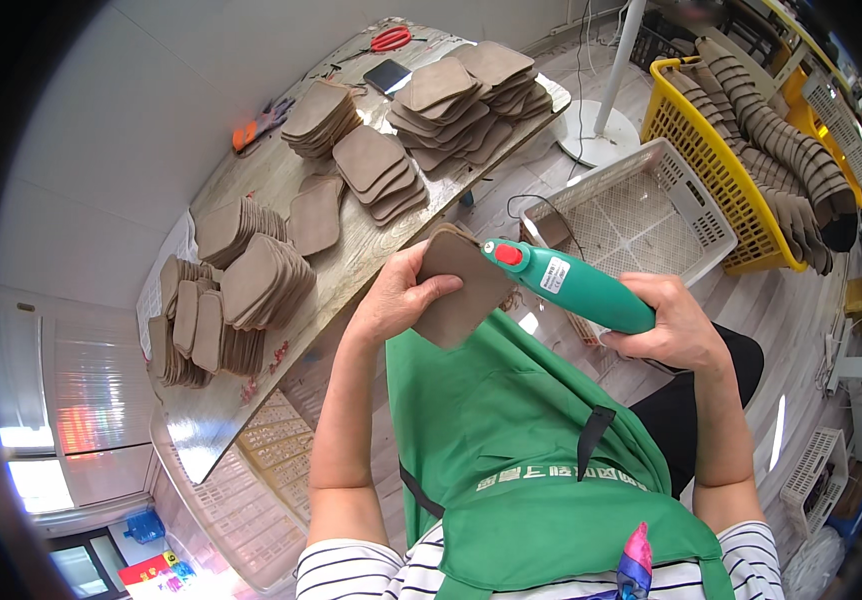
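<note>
My left hand [389, 298] pinches a brown rounded-corner fabric piece [459, 305] between thumb and fingers, in front of my body. My right hand [673, 325] is wrapped round the rear end of a green handheld power tool [591, 290] with a red button. The tool's front end is at the upper right edge of the piece; its working tip is hidden, so I cannot tell whether they touch. Beyond my left hand, stacks of similar brown pieces [376, 165] lie on the wooden table [341, 260], with more stacks [261, 285] toward its near left end.
Red-handled scissors [391, 39], a dark phone [387, 76] and an orange-and-grey glove [261, 127] lie on the table. A white crate [666, 200] stands on the floor at right, beside a yellow basket [726, 165] full of stacked brown pieces. A white pole [619, 75] rises from a round base.
</note>
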`<state>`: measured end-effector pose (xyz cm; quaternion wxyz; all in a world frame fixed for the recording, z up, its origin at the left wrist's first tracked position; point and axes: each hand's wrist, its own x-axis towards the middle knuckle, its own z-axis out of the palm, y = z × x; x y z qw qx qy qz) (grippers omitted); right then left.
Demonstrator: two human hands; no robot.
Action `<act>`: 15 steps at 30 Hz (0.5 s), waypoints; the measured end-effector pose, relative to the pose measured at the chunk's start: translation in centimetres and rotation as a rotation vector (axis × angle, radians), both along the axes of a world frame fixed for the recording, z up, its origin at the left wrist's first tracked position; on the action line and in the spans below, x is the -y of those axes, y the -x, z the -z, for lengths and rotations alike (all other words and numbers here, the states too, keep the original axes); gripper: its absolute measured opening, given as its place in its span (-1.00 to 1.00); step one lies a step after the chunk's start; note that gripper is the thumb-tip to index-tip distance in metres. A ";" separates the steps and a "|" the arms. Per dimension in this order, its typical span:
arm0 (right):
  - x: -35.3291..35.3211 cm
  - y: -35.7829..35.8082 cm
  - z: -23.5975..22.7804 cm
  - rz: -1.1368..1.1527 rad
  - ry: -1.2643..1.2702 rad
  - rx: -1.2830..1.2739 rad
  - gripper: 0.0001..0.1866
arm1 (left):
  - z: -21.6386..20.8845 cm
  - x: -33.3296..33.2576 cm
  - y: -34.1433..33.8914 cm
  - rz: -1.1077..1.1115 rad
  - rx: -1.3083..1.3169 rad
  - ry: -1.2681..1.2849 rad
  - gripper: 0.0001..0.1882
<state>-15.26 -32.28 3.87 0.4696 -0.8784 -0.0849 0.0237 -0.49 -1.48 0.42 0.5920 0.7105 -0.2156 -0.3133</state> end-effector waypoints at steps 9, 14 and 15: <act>-0.5 0.1 -0.1 0.139 -0.175 -0.142 -0.71 | 0.1 1.1 1.1 0.026 0.134 -0.202 -0.51; 0.6 1.1 0.5 0.189 -0.220 -0.189 -0.71 | 1.3 -0.6 1.0 -0.560 0.190 0.121 -0.88; 0.8 1.3 0.7 0.178 -0.208 -0.182 -0.71 | 1.3 -0.8 1.0 -0.594 0.129 0.223 -0.87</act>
